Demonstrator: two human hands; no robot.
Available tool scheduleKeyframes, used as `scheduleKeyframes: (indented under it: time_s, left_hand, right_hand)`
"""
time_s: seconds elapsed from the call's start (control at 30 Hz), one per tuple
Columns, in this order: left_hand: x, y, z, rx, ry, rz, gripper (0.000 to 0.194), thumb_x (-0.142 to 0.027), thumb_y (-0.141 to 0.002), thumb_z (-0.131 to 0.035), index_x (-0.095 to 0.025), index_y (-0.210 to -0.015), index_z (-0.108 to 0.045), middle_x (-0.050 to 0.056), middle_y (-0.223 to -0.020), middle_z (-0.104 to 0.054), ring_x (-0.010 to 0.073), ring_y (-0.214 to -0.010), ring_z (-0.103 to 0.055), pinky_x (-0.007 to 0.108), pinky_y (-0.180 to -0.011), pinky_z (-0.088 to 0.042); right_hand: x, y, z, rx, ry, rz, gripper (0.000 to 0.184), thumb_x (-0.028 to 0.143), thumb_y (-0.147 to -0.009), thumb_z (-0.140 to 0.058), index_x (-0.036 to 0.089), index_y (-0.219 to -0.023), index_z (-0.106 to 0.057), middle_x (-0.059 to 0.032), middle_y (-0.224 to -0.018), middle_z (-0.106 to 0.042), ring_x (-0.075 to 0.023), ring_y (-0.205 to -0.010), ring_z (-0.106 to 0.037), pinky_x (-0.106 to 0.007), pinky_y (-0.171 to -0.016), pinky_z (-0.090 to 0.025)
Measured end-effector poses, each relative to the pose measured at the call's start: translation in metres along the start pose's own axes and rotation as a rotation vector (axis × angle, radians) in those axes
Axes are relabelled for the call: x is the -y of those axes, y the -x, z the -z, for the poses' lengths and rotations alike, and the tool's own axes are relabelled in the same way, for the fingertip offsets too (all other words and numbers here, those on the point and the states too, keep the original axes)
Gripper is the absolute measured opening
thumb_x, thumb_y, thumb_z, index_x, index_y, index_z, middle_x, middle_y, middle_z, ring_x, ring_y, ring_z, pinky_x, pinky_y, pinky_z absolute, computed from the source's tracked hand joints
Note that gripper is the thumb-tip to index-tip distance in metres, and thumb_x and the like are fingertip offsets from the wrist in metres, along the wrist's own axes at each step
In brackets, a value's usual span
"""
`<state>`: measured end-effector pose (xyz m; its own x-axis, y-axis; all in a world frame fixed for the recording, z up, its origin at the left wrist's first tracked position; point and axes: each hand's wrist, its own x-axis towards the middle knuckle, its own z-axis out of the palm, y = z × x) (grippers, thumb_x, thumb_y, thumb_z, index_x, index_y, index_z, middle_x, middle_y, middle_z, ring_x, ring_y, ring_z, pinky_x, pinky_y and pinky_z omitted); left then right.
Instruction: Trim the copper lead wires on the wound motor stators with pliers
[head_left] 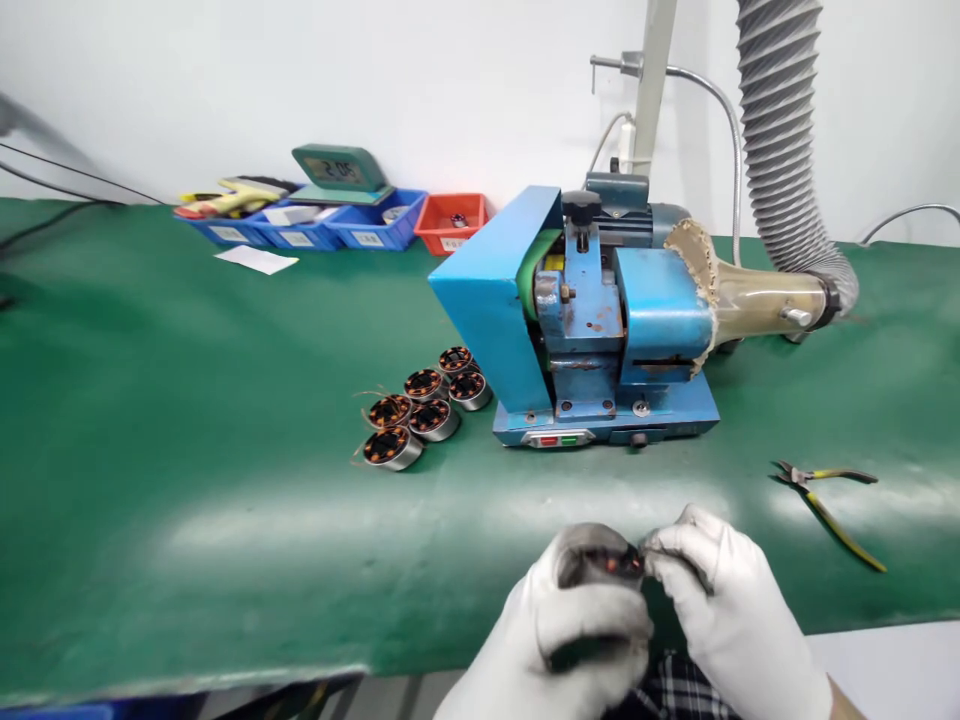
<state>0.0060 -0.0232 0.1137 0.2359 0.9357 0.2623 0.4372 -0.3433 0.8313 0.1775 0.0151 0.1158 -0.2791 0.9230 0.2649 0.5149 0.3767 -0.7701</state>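
Note:
In my white-gloved left hand [566,625] is a wound motor stator [619,564], with dark and copper-coloured parts showing between curled fingers and thumb. Most of its body is hidden by the glove, and the area is slightly blurred. My right hand [724,585], also gloved, pinches at the stator's right edge; whatever lies between those fingertips is too small to make out. Both hands are above the front edge of the green table. Several similar stators [393,447] with silver rims and copper windings stand grouped left of the machine, thin wires sticking out of some.
A blue belt machine [664,310] stands at centre right, joined to a grey ribbed hose [784,150]. Open yellow-handled cutting pliers [806,480] lie at right. Blue bins [375,235], a red bin [427,238], a digital clock [337,170] and white paper [256,260] are behind.

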Motion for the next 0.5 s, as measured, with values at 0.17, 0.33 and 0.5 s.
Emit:
scheduleKeyframes:
  time_s: [0.17, 0.33, 0.5]
  left_hand:
    - [0.008, 0.006, -0.009, -0.242, -0.283, -0.072, 0.051, -0.007, -0.079, -0.057, -0.028, -0.125, -0.045, 0.009, -0.116, -0.052, 0.0220, -0.115, -0.051, 0.030, -0.093, -0.049]
    - [0.009, -0.002, -0.007, -0.110, 0.069, 0.078, 0.057, 0.000, -0.068, -0.065, -0.034, -0.112, -0.053, 0.000, -0.109, -0.060, 0.0162, -0.100, -0.060, 0.026, -0.089, -0.050]
    - [0.001, 0.000, -0.004, -0.174, 0.136, -0.013, 0.043, -0.003, -0.070, -0.064, -0.032, -0.100, -0.060, 0.000, -0.107, -0.060, 0.0186, -0.104, -0.059, 0.029, -0.090, -0.049]
  right_hand:
    - [0.011, -0.001, 0.006, 0.011, -0.106, -0.067, 0.019, 0.011, -0.077, -0.052, 0.021, -0.064, -0.062, 0.0017, -0.057, -0.054, -0.0126, -0.053, -0.055, -0.020, -0.053, -0.045]
    - [0.003, 0.002, 0.007, -0.008, -0.232, -0.024, 0.014, 0.014, -0.078, -0.059, 0.021, -0.084, -0.069, 0.0009, -0.064, -0.060, -0.0120, -0.051, -0.057, -0.020, -0.050, -0.048]
    - [-0.001, 0.004, 0.004, -0.002, -0.189, 0.007, 0.017, 0.011, -0.077, -0.054, 0.021, -0.072, -0.066, 0.0011, -0.060, -0.057, -0.0118, -0.052, -0.056, -0.020, -0.051, -0.046]
